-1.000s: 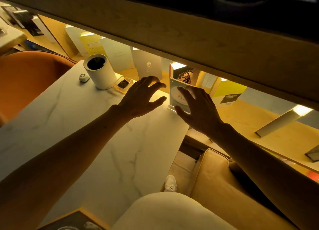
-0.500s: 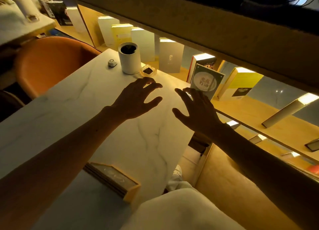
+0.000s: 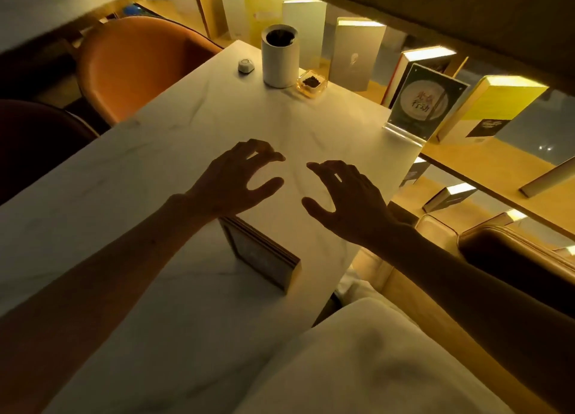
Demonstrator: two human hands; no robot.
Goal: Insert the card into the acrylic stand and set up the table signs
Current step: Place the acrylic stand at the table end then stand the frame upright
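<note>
Marble-patterned surface [image 3: 174, 152] under warm dim light: the left hand [image 3: 231, 180] and right hand [image 3: 345, 199] hover over it, fingers spread, holding nothing. At the far right edge stands the acrylic stand [image 3: 420, 105], upright, its card [image 3: 421, 101] showing a pale disc with dark characters.

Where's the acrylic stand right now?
The acrylic stand stands upright at the marble table's far right corner, right of the amber dish, beyond both empty hands.
</note>
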